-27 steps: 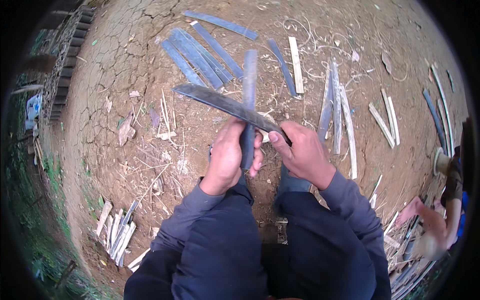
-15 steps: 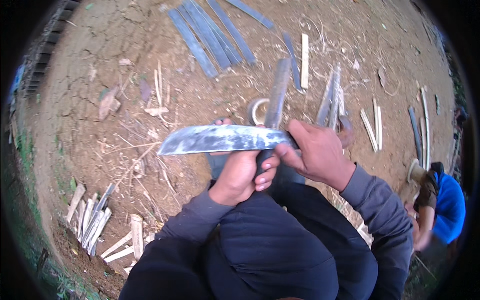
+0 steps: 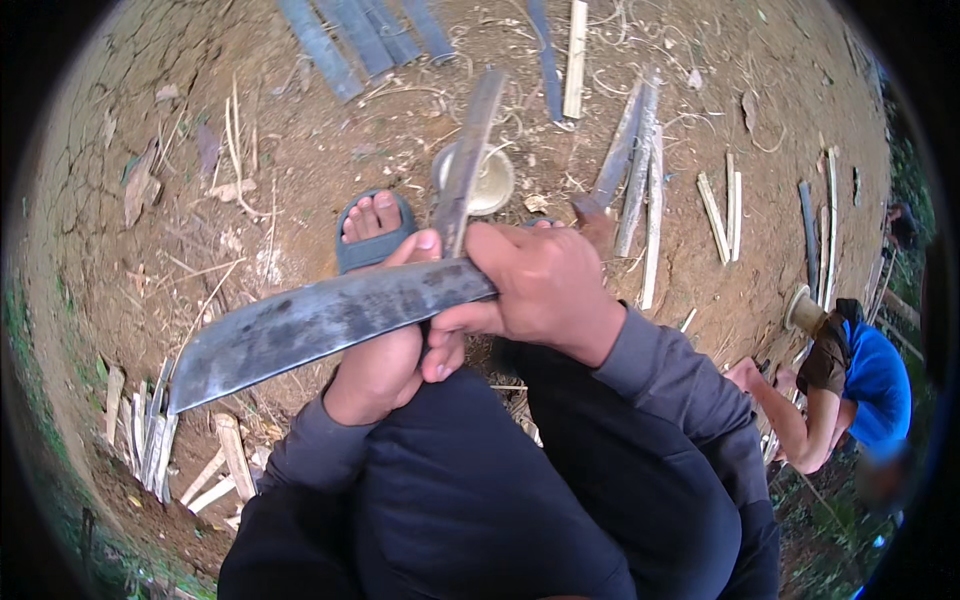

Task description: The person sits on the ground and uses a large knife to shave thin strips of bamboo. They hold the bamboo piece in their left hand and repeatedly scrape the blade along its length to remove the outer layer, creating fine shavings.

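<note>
Brown bare soil [image 3: 800, 110], cracked toward the upper left, carries everything. Flat grey-blue strips [image 3: 355, 35] lie side by side at the top, a pale strip [image 3: 576, 60] to their right among curled shavings. Dry leaves [image 3: 143, 190] dot the left; split pieces [image 3: 235, 455] lie lower left.

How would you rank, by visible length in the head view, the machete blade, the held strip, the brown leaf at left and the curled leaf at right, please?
Machete blade
Held strip
Left brown leaf
Right curled leaf
The blade and strip look nearer the camera, so true sizes stay unsure.
</note>
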The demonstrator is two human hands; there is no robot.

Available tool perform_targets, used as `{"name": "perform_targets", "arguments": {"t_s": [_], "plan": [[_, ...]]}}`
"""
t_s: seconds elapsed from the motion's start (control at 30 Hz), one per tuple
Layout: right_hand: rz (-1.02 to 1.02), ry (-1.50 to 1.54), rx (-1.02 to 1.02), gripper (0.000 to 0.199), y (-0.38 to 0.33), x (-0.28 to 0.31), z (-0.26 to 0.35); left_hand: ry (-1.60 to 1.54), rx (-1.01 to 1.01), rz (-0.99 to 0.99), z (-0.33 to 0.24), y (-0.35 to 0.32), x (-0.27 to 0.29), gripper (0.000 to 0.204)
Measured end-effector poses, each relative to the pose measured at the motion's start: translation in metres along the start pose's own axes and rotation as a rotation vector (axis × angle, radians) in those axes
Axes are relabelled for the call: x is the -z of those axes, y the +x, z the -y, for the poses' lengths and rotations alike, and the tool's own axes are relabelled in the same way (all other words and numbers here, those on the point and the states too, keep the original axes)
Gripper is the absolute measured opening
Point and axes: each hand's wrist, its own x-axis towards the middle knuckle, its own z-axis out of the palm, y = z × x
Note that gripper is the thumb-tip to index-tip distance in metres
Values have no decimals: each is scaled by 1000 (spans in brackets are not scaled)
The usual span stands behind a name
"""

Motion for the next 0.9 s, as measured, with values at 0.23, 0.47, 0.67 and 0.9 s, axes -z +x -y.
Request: {"name": "perform_targets", "arguments": {"t_s": [0.23, 0.47, 0.67, 0.9], "plan": [[-57, -23, -129, 66, -10, 7, -7, 375, -57, 27, 3, -7, -3, 35], [-131, -36, 12, 70, -10, 2, -5, 591, -100, -45, 0, -12, -2, 30], [-219, -93, 27, 67, -9, -8, -24, 837, -225, 49, 1, -11, -1, 34], [-440, -355, -230, 39, -24, 30, -112, 580, -14, -32, -12, -27, -23, 40]]}}
